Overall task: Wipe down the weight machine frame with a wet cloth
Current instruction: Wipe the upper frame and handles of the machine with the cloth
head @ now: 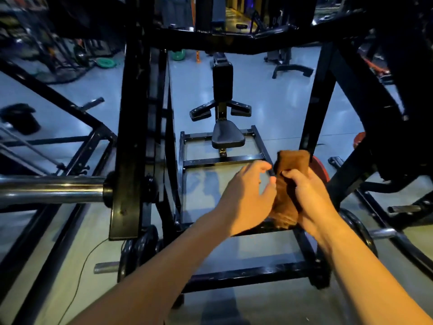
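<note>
Head view: your right hand (pixel 307 195) grips the folded brown cloth (pixel 287 184) in front of the weight machine frame (pixel 131 137), clear of its bars. Your left hand (pixel 246 193) hovers beside the cloth, fingers loosely spread. No wiping contact yet; judging so, the frame remains to do.

no legible txt, no labels or nos. (too dark/blurry)

Gym floor's pretty cluttered: green weight plate (pixel 106 62) lying flat way back on the left, a dark cap (pixel 20 118) dropped nearer, 1 thin black cable (pixel 82 266) snaking over the grey floor (pixel 276 102), another bench stand (pixel 291 69) behind.
</note>
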Tool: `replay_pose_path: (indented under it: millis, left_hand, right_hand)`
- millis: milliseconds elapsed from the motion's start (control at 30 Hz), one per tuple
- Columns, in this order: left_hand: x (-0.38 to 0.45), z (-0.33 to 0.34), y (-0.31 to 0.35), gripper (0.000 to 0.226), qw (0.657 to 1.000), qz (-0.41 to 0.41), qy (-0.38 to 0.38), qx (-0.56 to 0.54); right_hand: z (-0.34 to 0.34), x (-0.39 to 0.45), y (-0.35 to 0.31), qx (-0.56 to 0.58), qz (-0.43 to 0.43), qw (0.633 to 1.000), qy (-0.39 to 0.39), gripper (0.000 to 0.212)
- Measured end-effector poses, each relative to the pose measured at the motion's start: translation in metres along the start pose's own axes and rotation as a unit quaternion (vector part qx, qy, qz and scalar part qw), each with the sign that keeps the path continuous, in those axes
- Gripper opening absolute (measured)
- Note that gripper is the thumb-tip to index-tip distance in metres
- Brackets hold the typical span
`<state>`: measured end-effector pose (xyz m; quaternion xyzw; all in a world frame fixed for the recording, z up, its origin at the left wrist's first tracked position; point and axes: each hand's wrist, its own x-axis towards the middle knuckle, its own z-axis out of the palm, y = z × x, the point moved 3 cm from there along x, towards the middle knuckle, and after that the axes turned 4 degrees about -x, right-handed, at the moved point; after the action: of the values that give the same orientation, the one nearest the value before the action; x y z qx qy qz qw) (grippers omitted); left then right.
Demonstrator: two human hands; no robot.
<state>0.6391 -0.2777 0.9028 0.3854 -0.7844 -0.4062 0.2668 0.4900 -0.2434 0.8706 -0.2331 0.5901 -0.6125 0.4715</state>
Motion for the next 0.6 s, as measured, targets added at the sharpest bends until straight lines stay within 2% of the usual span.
replay_pose_path:
  millis: [67, 200, 267, 300, 367, 433, 533, 600]
  left_hand:
    - [-0.003, -0.020, 0.008, 0.033, 0.999, 0.021, 0.034, 0.015]
    - [-0.029, -0.077, 0.003, 0.028, 0.983, 0.078, 0.110, 0.129]
    - [-0.043, -0.109, -0.006, 0.032, 0.977, 0.076, 0.170, 0.101]
    - [-0.048, -0.121, -0.010, 0.037, 0.981, 0.053, 0.182, 0.039]
    - [-0.055, -0.140, -0.016, 0.060, 0.985, -0.001, 0.134, -0.112]
    - [-0.059, -0.159, -0.018, 0.070, 0.984, -0.005, 0.068, -0.164]
    - [-0.060, -0.195, -0.021, 0.046, 0.981, 0.023, 0.034, -0.188]
    - [-0.060, -0.210, -0.025, 0.026, 0.974, 0.033, 0.011, -0.225]
  right_hand:
    - [0.012, -0.011, -0.008, -0.032, -0.027, 0.999, -0.012, 0.010]
    - [0.058, -0.029, -0.021, -0.146, -0.085, 0.985, -0.028, 0.015]
    - [0.090, -0.042, -0.025, -0.215, -0.140, 0.966, -0.017, 0.019]
    - [0.105, -0.050, -0.027, -0.246, -0.176, 0.953, -0.010, 0.021]
    - [0.135, -0.069, -0.029, -0.282, -0.243, 0.928, -0.022, 0.021]
    - [0.162, -0.089, -0.032, -0.266, -0.265, 0.923, -0.081, 0.017]
    - [0.187, -0.110, -0.034, -0.174, -0.187, 0.950, -0.178, 0.022]
    - [0.193, -0.116, -0.028, -0.128, -0.144, 0.960, -0.201, 0.029]
